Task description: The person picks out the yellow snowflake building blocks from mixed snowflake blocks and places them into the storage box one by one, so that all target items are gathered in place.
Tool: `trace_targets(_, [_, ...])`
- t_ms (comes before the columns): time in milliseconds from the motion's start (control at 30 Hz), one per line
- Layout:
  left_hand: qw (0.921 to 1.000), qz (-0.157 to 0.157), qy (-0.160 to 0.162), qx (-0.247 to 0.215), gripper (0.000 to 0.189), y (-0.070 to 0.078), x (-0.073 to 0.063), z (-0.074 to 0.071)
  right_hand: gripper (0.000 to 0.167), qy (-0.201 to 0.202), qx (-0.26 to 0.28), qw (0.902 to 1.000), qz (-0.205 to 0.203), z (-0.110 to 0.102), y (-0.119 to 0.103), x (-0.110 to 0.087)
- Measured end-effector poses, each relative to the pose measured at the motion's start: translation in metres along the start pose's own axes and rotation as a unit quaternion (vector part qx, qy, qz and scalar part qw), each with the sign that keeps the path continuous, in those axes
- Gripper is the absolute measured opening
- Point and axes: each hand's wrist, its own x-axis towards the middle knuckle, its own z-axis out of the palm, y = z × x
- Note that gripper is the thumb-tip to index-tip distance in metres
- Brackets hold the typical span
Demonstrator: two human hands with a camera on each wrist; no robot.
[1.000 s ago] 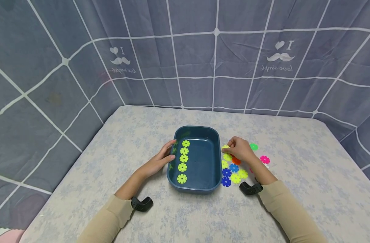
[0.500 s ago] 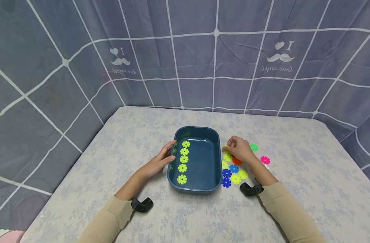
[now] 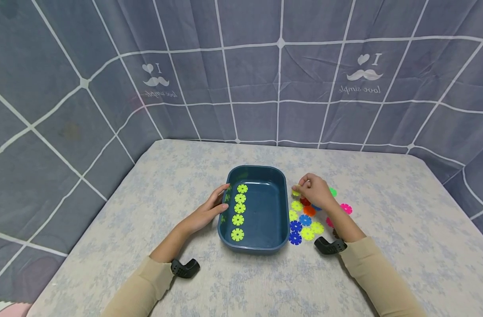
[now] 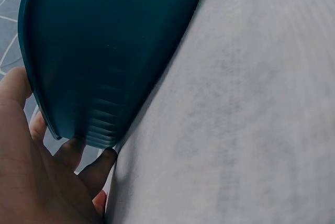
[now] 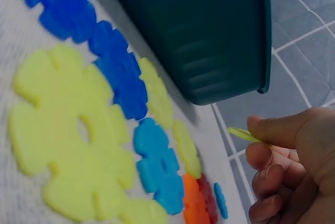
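Note:
A dark teal plastic tub [image 3: 267,215] stands mid-table with a column of several yellow-green snowflake discs [image 3: 238,219] along its left side. My left hand [image 3: 203,213] holds the tub's left wall, the thumb at the rim and the other fingers against the outside, as the left wrist view shows. Just right of the tub, my right hand [image 3: 317,192] pinches one yellow-green snowflake disc [image 5: 241,133] between thumb and index finger, raised above the table. Beneath and beside that hand lie loose discs: yellow-green [image 5: 73,132], dark blue [image 3: 295,238], light blue [image 3: 305,220] and orange [image 3: 309,211].
Pink [image 3: 346,208] and green [image 3: 333,192] discs lie farther right, partly behind the right forearm. A pale floral cloth covers the table [image 3: 178,171]. Grey checked curtains [image 3: 249,79] hang behind it and on the left. Each wrist wears a black camera.
My right hand has lifted slightly up and away with the pinched yellow-green disc, uncovering a red disc and part of a blue one. The left hand and tub stay put.

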Motion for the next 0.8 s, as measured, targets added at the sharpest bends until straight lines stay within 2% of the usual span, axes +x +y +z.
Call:
trace_targets(467, [1.0,-0.002,0.0,-0.002,0.063,0.0,0.0,0.0,0.031,0.022,0.045,0.9987,0.004,-0.008,-0.017,0.0])
trace_targets(800, [1.0,-0.002,0.0,-0.002,0.063,0.0,-0.001,0.0,0.028,0.023,0.053,0.9981,-0.02,-0.006,-0.032,0.005])
